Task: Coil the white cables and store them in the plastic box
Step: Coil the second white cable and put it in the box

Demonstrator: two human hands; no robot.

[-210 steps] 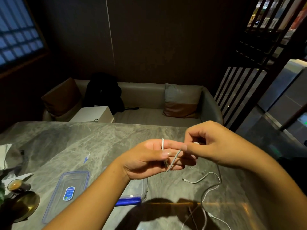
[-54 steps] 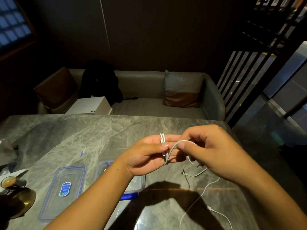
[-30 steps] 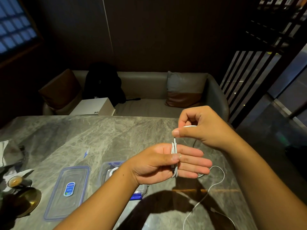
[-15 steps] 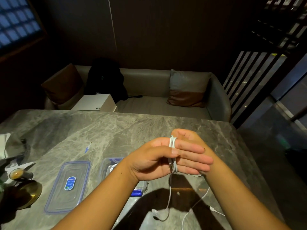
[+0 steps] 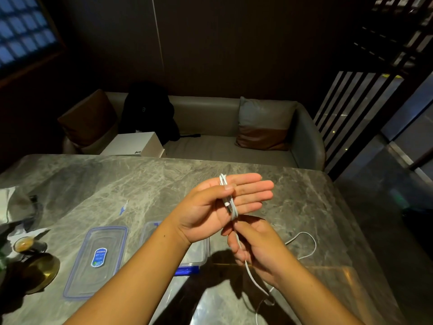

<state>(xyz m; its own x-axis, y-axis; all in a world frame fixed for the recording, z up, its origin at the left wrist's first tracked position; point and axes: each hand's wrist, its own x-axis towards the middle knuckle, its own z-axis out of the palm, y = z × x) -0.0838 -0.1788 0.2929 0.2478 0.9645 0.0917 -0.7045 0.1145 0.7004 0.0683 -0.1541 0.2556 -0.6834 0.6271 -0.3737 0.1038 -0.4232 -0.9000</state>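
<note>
My left hand [image 5: 218, 205] is held palm up above the table with its fingers straight, and a white cable [image 5: 230, 202] is wound in several loops around them. Its thumb presses the loops and a connector end against the fingers. Just below, my right hand [image 5: 255, 245] pinches the loose run of the same cable, which hangs down past my wrist to the table. A second loop of white cable [image 5: 304, 245] lies on the table to the right. The clear plastic box [image 5: 196, 254] sits under my left wrist, mostly hidden.
The box's clear lid [image 5: 98, 259] with a blue label lies flat to the left of the box. A small cup [image 5: 23, 245] and a brass dish [image 5: 39, 270] stand at the left edge. Beyond the marble table [image 5: 117, 181] is a sofa [image 5: 225, 137] with cushions.
My right hand has come from behind my left fingers down to below them, carrying the cable round for another loop. My left hand has lifted slightly.
</note>
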